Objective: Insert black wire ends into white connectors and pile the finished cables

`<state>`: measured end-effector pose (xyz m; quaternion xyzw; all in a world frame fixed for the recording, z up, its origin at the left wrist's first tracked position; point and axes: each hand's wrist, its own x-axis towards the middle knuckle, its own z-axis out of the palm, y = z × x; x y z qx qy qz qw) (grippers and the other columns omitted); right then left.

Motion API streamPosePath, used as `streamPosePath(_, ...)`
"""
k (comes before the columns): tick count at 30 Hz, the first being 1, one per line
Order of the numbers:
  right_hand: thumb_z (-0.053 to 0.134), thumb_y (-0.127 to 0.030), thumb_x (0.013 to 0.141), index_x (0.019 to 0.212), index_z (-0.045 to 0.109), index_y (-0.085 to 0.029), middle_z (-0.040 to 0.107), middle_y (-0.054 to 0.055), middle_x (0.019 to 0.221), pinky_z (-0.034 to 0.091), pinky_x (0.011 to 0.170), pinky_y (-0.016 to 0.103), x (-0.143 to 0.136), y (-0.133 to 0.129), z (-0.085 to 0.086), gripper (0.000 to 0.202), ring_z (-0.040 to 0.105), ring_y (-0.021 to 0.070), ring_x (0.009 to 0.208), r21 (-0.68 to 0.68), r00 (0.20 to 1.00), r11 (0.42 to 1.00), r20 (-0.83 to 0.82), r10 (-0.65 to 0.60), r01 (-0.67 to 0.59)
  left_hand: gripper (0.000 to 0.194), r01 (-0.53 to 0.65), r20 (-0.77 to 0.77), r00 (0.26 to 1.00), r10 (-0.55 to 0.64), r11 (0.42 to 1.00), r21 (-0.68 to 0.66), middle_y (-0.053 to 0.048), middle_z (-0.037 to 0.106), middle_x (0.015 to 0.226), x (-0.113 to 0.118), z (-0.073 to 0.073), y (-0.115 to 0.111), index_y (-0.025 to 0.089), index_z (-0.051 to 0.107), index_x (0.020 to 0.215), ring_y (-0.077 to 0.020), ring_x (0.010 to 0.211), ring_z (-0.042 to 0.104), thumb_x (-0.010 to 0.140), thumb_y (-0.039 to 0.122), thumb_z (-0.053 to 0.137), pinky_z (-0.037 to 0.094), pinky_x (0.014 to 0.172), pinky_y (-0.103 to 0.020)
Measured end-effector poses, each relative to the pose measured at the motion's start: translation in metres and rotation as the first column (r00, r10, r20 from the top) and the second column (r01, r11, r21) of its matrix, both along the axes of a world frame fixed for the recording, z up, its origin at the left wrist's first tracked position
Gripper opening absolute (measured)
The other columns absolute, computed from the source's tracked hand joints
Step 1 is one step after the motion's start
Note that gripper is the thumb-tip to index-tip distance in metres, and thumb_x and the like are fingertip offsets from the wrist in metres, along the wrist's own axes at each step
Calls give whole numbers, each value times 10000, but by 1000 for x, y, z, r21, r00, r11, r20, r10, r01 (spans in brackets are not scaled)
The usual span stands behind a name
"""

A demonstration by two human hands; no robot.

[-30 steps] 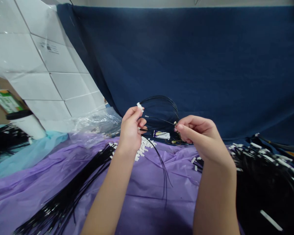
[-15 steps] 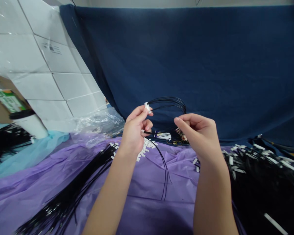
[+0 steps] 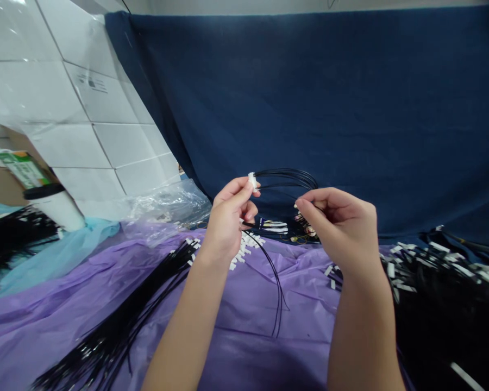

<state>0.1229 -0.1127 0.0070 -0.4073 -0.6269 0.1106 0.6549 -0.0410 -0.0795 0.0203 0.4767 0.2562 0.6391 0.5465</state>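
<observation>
Between thumb and finger, my left hand (image 3: 230, 217) pinches a white connector (image 3: 252, 182). Several black wires (image 3: 289, 172) leave the connector and arc over to my right hand (image 3: 338, 217). The fingers of my right hand are pinched together on the wires, beside the far end of the arc. More black wires come out by my left palm, and some hang down (image 3: 276, 282) over the purple sheet (image 3: 264, 320). Small white connectors (image 3: 242, 251) lie in a pile just behind my left wrist.
A bundle of black wires (image 3: 122, 309) lies at the left, a large heap (image 3: 444, 304) at the right. Further left are a white cup (image 3: 59, 206), teal plastic (image 3: 61, 250) and more wires. White boxes (image 3: 44, 92) and a dark blue cloth (image 3: 309, 98) stand behind.
Both hands appear slightly further right, my right hand a little more than my left, and the wire arc looks flatter. The background has also shifted slightly right in view.
</observation>
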Motion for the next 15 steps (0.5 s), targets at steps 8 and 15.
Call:
streamPosePath(8,616,-216,856,802,675,-193,489,-31,590,357,517,260,1,-5,1,83,421,94,531,129,958,984,243,-154,126,73,27,-49,998,-27,1000,3,-1,530,765,-3,-1,1,168,635,787,-17,427,399,805,239,635,194,343,-172)
streamPosePath(15,578,-240,883,852,690,-182,609,-1,645,394,546,262,-4,-5,3,130,525,113,564,81,949,987,271,-159,142,76,-18,-109,994,21,999,29,-5,536,769,1,-3,2,161,653,790,-6,421,394,802,235,639,178,352,-165)
